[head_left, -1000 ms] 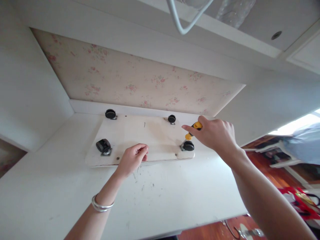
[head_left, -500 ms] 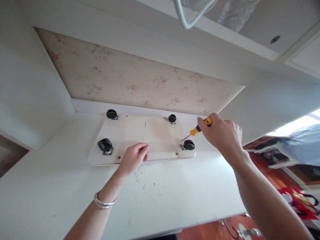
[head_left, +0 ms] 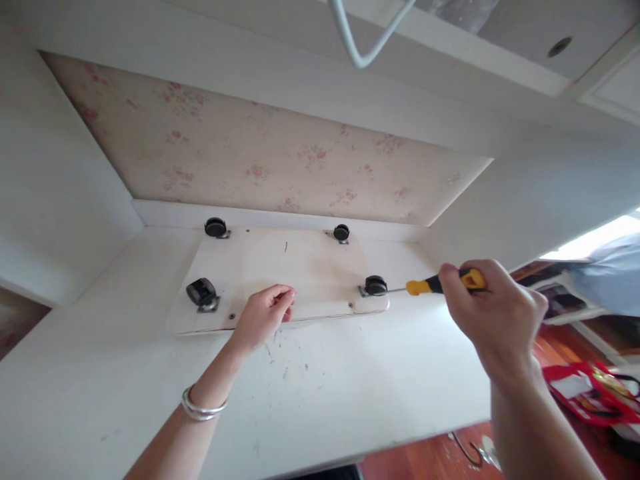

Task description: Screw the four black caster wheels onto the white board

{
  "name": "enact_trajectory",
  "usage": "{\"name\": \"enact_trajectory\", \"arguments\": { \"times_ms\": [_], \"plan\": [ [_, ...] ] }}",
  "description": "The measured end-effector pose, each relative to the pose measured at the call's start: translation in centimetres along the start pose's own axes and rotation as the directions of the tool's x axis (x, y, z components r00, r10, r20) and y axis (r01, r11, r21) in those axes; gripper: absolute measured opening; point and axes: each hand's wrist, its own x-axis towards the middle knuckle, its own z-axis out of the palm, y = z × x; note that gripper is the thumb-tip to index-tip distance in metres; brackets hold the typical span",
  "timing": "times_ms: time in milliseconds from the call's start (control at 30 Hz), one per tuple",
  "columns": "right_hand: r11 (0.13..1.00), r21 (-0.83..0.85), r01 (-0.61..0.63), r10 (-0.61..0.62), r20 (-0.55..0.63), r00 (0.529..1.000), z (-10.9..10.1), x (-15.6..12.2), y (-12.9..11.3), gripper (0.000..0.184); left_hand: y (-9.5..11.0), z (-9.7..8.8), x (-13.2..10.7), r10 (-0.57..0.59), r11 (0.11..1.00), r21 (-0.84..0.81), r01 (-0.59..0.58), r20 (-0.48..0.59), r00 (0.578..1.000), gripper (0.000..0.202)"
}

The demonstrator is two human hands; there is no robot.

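Observation:
A white board (head_left: 305, 267) lies on the white desk (head_left: 320, 387) with its casters upward. Black casters stand near its corners: front left (head_left: 201, 292), back left (head_left: 215, 227), back right (head_left: 341, 233) and front right (head_left: 375, 286). My right hand (head_left: 493, 310) is wrapped round the yellow and black handle of a screwdriver (head_left: 425, 287), to the right of the board. The screwdriver points left, its tip at or just beside the front right caster; contact is unclear. Over the board's front edge, my left hand (head_left: 265, 313) has its fingers pinched together. Whatever they hold is hidden.
Floral wallpaper (head_left: 255, 160) covers the wall behind. White side panels (head_left: 70, 167) and an overhead shelf (head_left: 450, 93) enclose the desk. A pale looped cord or bar (head_left: 360, 60) hangs above. At right, a red bag (head_left: 585, 393) lies on the wooden floor (head_left: 425, 460).
My right hand has swung the screwdriver right and lower, from beside the inner side of the front right caster to its outer side. My left hand stays pinched over the board's front edge.

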Motion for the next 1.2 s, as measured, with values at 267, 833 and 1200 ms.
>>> {"name": "enact_trajectory", "arguments": {
  "times_ms": [267, 833, 1200],
  "plan": [
    [0.999, -0.028, -0.037, 0.037, 0.008, 0.999, 0.9, 0.5, 0.6, 0.037, -0.3, 0.4, 0.1, 0.038, 0.992, 0.122, -0.035, -0.025, 0.999, 0.037],
    [0.996, 0.071, 0.058, -0.056, -0.028, 0.998, 2.3, 0.9, -0.3, 0.031, -2.5, 2.9, -0.8, 0.682, 0.479, 0.797, -0.369, -0.073, 0.728, 0.025],
    [0.927, 0.376, 0.013, 0.086, -0.247, 0.965, 0.9, -1.1, 4.0, 0.025, -3.9, -2.0, 2.0, 0.763, 0.344, 0.903, -0.255, -0.111, 0.637, 0.027]
  ]
}}
